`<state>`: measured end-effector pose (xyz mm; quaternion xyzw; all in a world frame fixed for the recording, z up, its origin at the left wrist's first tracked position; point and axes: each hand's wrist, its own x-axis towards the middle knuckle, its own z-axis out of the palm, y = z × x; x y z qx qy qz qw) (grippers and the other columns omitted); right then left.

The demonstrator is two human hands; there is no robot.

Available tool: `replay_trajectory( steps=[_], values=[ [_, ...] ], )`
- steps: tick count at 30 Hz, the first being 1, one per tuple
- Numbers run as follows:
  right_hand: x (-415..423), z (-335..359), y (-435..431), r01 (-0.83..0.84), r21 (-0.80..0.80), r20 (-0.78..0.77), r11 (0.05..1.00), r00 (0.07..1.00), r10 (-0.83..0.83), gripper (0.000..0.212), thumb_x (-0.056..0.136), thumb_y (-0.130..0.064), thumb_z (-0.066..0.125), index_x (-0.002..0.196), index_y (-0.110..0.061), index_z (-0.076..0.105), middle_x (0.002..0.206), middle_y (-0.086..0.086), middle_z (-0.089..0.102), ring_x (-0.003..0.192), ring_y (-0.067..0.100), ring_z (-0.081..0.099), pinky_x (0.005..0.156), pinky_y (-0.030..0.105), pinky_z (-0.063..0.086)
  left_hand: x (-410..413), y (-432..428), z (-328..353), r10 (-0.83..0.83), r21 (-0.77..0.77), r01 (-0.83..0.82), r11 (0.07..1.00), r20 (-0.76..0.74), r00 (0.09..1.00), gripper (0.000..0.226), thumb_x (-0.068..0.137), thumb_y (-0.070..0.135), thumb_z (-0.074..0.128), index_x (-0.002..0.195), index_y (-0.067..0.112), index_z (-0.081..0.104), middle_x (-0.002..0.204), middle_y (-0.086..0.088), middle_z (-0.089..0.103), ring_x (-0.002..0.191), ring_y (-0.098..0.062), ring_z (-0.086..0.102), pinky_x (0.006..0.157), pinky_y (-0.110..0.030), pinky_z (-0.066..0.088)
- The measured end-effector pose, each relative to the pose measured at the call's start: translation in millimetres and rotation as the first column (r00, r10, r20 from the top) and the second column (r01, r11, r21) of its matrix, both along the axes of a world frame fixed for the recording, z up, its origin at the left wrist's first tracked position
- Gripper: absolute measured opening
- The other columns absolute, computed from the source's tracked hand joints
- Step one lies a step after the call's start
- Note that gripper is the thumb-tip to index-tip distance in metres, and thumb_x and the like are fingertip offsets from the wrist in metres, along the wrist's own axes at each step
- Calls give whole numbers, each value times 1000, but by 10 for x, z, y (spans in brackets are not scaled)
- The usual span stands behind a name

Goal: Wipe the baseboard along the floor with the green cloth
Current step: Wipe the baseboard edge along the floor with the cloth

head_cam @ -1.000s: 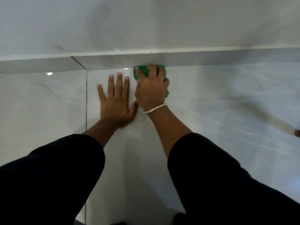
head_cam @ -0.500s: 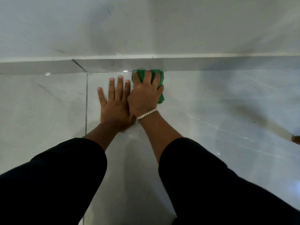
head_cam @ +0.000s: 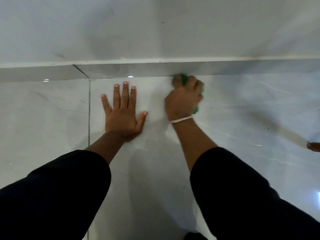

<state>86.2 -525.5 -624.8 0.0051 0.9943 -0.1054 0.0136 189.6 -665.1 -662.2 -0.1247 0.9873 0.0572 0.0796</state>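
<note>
— Gripping the green cloth point(head_cam: 183, 78), our right hand point(head_cam: 184, 99) curls its fingers point(head_cam: 191, 81) over the bunched fabric and pushes it against the foot of the baseboard point(head_cam: 225, 68), where that strip meets the floor point(head_cam: 242, 110).

— And our left hand point(head_cam: 122, 110)?

— We lay it flat on the floor tile, palm down, fingers spread and pointing toward the wall point(head_cam: 155, 28), thumb out toward the right hand; the two hands sit apart.

— How do our arms run?

— We reach both forward from dark sleeves point(head_cam: 57, 196), forearms bare. We see a pale bracelet point(head_cam: 181, 120) around the right wrist. The right hand is blurred, so we cannot tell much of the cloth beyond green at the fingertips and by the heel of the hand.
</note>
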Motion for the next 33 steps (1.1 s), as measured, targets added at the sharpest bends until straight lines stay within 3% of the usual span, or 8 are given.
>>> replay_trajectory(
  steps=[7,12,16,20,24,27,29,33],
  values=[
    [-31,40,-96,-397,-46,-55,917,917,394,40,85,-19,51,120,-31,66,128,7,59,115,36,51,85,43,50,3,-17,7,1,2,-1,1000,5,1000,87,91,67,21,159,16,2,170,-11,-1,156,-34,-3,119,-68,4],
    [-604,116,1108,-35,-86,-79,996,996,28,43,79,-8,53,114,-26,72,116,9,70,106,37,61,85,39,55,17,-24,-14,-6,3,6,1000,-10,1000,87,92,65,24,159,15,3,169,-11,0,155,-35,-1,118,-69,6],
    [-630,172,1121,159,-209,-92,965,979,-182,38,82,-7,55,112,-24,72,112,9,72,100,35,65,81,34,53,5,-8,-9,-3,-1,3,1000,-5,1000,87,91,65,23,159,15,3,169,-11,-1,155,-35,-1,118,-70,7],
    [-382,278,440,368,-545,-22,753,892,-451,35,80,-11,60,112,-23,69,110,9,70,101,30,66,84,33,52,4,-7,-9,-1,2,1,1000,6,1000,87,91,65,22,159,15,3,169,-11,-2,155,-35,-3,118,-70,8],
    [-57,398,-347,425,-806,238,412,869,-433,31,81,-11,65,111,-17,60,109,11,68,101,31,64,91,39,52,15,-16,-25,-4,2,4,1000,-5,1000,86,91,66,19,160,16,1,169,-11,-2,155,-34,-4,118,-69,3],
    [120,414,-727,505,-841,437,196,846,-306,30,81,-16,69,106,-21,52,108,8,68,97,28,67,90,41,57,15,-34,-49,-25,-11,25,1000,5,1000,89,88,65,23,160,18,-2,169,-9,-5,155,-33,-8,118,-69,0],
    [118,464,-705,576,-813,534,79,794,-291,30,81,-15,70,106,-20,54,108,9,70,91,22,67,83,29,57,14,-37,-38,-19,-12,19,1000,8,1000,88,88,65,22,160,18,-1,169,-9,-5,155,-33,-8,118,-69,0],
    [-210,762,24,594,-803,510,-40,652,-561,10,89,-8,63,95,-10,55,101,12,69,79,20,57,56,6,41,7,-7,16,-7,19,7,1000,-4,1000,86,91,65,20,160,15,5,169,-11,1,156,-34,-2,119,-68,3]
  ],
)
